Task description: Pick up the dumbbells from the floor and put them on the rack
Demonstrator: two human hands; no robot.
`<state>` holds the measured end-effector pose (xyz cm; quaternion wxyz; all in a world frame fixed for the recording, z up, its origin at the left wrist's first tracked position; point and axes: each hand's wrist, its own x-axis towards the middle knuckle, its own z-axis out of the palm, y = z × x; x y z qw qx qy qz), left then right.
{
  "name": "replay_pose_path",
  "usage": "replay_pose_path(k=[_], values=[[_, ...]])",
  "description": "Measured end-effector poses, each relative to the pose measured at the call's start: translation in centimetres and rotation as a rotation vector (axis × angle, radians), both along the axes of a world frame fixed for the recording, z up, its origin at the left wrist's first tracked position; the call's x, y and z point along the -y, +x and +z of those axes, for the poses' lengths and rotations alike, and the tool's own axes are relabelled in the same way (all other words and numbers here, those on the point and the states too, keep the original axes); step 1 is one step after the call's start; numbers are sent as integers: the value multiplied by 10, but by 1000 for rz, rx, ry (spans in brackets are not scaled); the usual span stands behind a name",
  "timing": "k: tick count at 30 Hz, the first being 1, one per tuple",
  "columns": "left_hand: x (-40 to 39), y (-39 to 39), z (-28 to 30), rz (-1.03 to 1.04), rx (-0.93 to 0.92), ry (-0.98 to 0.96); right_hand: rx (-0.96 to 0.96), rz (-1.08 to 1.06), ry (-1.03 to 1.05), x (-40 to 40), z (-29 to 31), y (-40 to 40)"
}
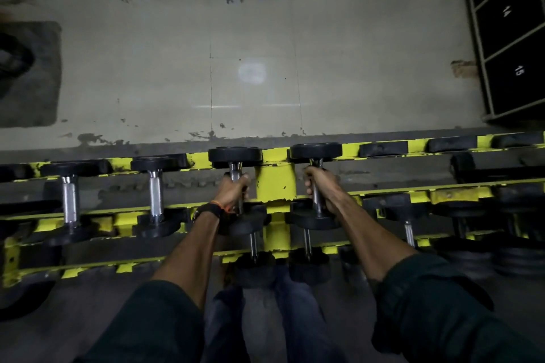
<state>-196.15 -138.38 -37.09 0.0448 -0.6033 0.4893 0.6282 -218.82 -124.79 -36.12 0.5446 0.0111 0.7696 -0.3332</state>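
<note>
A yellow and black dumbbell rack [274, 183] runs across the view below a pale wall. My left hand [233, 190] grips the steel handle of a black dumbbell [235, 154] lying across the top tier, left of the yellow centre post. My right hand [320, 186] grips the handle of a second black dumbbell [316, 151] just right of that post. Both dumbbells have their far heads at the rack's back rail and near heads by my wrists. A dark wristband sits on my left wrist.
Two more dumbbells [155, 186] rest on the top tier to the left. Smaller dumbbells [253, 268] sit on the lower tier under my arms. Weight plates [501, 259] are stacked at lower right. A black numbered locker unit [510, 38] stands at upper right.
</note>
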Motion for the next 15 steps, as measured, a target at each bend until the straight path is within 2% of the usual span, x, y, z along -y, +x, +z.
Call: replay_pose_path(k=[4, 8, 10, 15], values=[[1, -3, 29, -116, 41, -36, -50, 81, -6, 4, 6, 3], [-13, 22, 60, -115, 13, -112, -233, 169, -37, -14, 30, 11], [-27, 47, 77, -74, -55, -124, -298, 177, -106, -37, 43, 21], [-99, 135, 138, -63, -276, -159, -227, 79, -311, -129, 118, 102]])
